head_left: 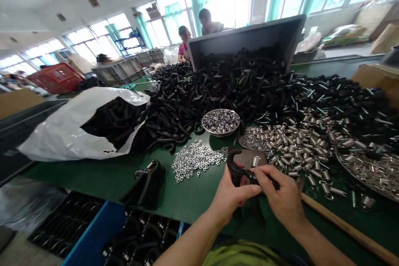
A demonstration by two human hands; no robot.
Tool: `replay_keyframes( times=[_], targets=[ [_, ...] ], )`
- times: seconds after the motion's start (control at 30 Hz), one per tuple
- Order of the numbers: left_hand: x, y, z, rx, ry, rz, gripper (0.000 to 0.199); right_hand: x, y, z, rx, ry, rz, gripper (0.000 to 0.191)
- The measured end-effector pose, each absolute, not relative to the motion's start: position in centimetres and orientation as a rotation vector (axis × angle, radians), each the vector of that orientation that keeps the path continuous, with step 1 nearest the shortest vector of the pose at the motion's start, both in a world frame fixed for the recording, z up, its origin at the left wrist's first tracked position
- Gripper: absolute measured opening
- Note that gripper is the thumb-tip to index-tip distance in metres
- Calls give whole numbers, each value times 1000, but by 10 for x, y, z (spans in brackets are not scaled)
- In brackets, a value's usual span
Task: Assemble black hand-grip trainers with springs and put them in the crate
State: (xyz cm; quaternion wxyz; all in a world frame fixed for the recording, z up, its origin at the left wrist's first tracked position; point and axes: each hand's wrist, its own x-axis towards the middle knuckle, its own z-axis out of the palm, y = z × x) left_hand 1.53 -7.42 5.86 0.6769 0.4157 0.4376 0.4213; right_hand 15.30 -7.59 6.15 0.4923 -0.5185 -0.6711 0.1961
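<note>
My left hand [232,193] is wrapped round a black curved part [235,168] with a hooked top end. My right hand [279,191] pinches at the right side of the same part, its thumb and fingertips close together. A metal spring [255,161] stands just above the right fingertips; whether they touch it is unclear. Behind the hands lies a flat metal plate [246,157]. To the left, small metal nuts [195,160] are spread on the green table [181,203]. Loose springs [299,145] lie to the right of the hands.
A bowl of metal pieces [220,122] stands before heaped black parts [243,79] and a tipped grey bin [243,35]. At left are a white bag [75,124] and assembled black pieces [148,185]. A wooden handle [346,226] lies at right. People sit farther back.
</note>
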Motion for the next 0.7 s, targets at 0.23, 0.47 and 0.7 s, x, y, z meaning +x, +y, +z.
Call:
replay_keyframes(
  times=[0.23, 0.47, 0.7],
  targets=[
    [16, -71, 58, 1069, 1002, 926, 51, 159, -68, 65, -1202, -1876, 469, 25],
    [5, -66, 50, 877, 935, 952, 69, 175, -67, 53, -1211, -1892, 589, 25],
    [0, -70, 55, 1351, 1037, 967, 85, 169, -53, 42, -1336, -1619, 1611, 46]
  ],
)
